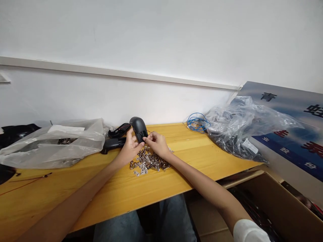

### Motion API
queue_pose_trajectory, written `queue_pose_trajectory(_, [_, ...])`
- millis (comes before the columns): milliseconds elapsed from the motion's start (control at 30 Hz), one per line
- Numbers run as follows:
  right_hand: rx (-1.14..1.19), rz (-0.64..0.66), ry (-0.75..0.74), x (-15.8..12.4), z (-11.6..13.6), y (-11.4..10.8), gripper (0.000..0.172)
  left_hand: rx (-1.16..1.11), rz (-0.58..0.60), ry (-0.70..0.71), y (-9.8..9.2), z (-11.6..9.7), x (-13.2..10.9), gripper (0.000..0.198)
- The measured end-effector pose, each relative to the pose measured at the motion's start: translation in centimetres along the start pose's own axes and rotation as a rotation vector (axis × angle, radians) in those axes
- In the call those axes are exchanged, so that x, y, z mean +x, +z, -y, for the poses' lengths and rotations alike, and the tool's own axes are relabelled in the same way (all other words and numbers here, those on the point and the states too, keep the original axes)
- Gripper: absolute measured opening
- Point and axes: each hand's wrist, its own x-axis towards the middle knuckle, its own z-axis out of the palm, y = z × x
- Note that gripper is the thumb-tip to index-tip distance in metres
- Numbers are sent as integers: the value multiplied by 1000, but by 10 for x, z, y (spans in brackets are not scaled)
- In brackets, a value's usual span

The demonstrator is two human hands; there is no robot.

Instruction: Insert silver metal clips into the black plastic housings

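My left hand (131,146) is closed round the lower left side of a black plastic housing (138,126), which has a rounded top and a slotted recess at its lower end. It is held tilted above the table. At that recess, the thumb and fingers of my right hand (157,143) are pinched together; whatever lies between them is too small to make out. Below both hands a pile of small shiny metal parts (148,161), silver and brownish, is spread on the table. Just left of my left hand lie more black plastic pieces (112,144).
The yellow wooden table (156,187) stands against a white wall. A clear plastic bag (83,148) lies at left, another bag with dark contents (232,134) at right, beside a coil of blue wire (196,122). A cardboard box (285,205) is below right, under a blue sign (285,114).
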Motion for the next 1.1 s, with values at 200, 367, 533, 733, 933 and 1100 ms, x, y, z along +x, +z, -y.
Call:
queue_pose_trajectory(200, [42, 6, -52, 5, -7, -12, 24, -17, -11, 1, 1, -2, -1, 95])
queue_pose_trajectory(367, [-235, 110, -255, 7, -6, -29, 12, -28, 22, 1, 2, 1, -2, 92])
queue_pose_trajectory(533, [-430, 198, -440, 5, -5, -36, 8, -5, 48, 10, 2, 1, -3, 91])
queue_pose_trajectory(733, [-469, 196, -462, 3, -4, -36, 10, -14, 46, 8, 4, -1, -4, 94])
queue_pose_trajectory(933, [-505, 187, -463, 3, -5, -35, 12, -11, 64, -16, 3, -3, -4, 97])
queue_pose_trajectory(1100, [-540, 201, -435, 4, -2, -33, 11, -25, 74, 1, 1, -4, -3, 95])
